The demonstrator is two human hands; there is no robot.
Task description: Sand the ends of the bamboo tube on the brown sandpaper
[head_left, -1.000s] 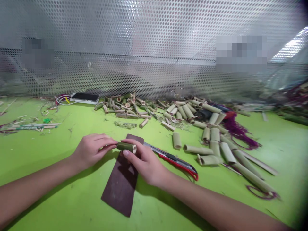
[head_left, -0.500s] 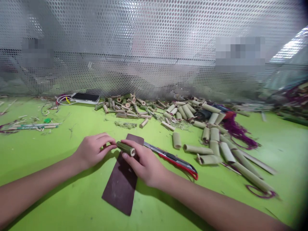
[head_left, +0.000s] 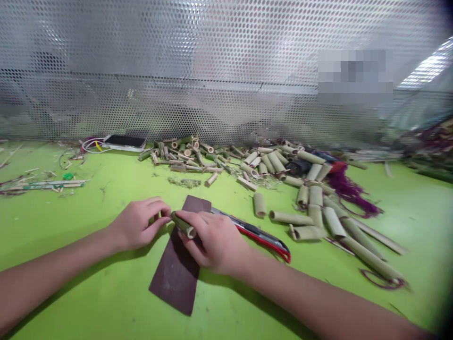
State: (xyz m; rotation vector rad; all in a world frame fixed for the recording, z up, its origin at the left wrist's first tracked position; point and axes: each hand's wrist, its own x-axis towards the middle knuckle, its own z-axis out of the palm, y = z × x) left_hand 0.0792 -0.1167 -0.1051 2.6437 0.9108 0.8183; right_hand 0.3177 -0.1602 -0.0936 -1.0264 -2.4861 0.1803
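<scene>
A short green bamboo tube (head_left: 183,224) lies slanted over a dark brown sheet of sandpaper (head_left: 179,269) on the green table (head_left: 88,293). My left hand (head_left: 136,223) pinches the tube's left end with thumb and fingers. My right hand (head_left: 212,238) is wrapped round its right part, with the cut end showing by my thumb. A red-handled utility knife (head_left: 258,233) lies just right of my right hand, blade toward the sandpaper.
Several cut bamboo tubes (head_left: 311,208) are heaped to the right and at the back centre (head_left: 191,156). Purple thread (head_left: 348,189) lies among them. A phone with a cable (head_left: 124,142) rests at the back left. A perforated metal screen (head_left: 212,71) closes off the far side.
The tube has turned from nearly level to slanting down toward me, its right end lower. Both hands stayed on it and shifted slightly; the sandpaper edged a little.
</scene>
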